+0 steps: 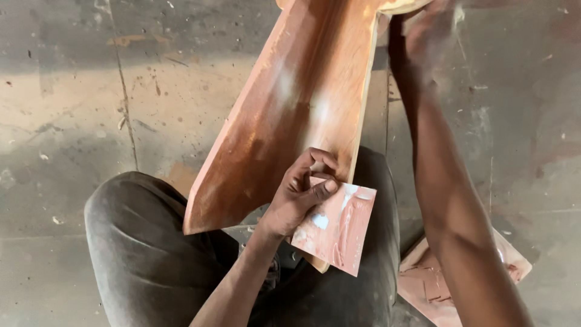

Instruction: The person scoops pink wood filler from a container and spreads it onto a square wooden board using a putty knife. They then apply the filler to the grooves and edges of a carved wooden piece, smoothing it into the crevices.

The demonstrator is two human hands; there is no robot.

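Two bare hands are seen at work on a long reddish-brown wooden board [290, 115] that is propped at a slant across the lap of a person seated on a concrete floor [72, 109]. The board runs from the lower left, above the left knee, up toward the top edge of the view, where it passes out of sight. Its face is smooth and carries pale dusty patches near the middle.

The left hand [299, 194] is curled at the lower edge of the board, with the fingers bent against the wood. A small flat card [339, 227], smeared with pinkish-brown paste and a few white spots, is pinched between the thumb and the fingers and hangs down below the board, over the dark trousers [145, 254].

The right hand [423, 36] is raised near the upper end of the board, at the top of the view. It is blurred, so its grip cannot be told; it appears to lie against the board's right edge.

Another flat piece [430, 284] coated with the same pinkish paste is seen on the floor at the lower right, partly hidden behind the right forearm.
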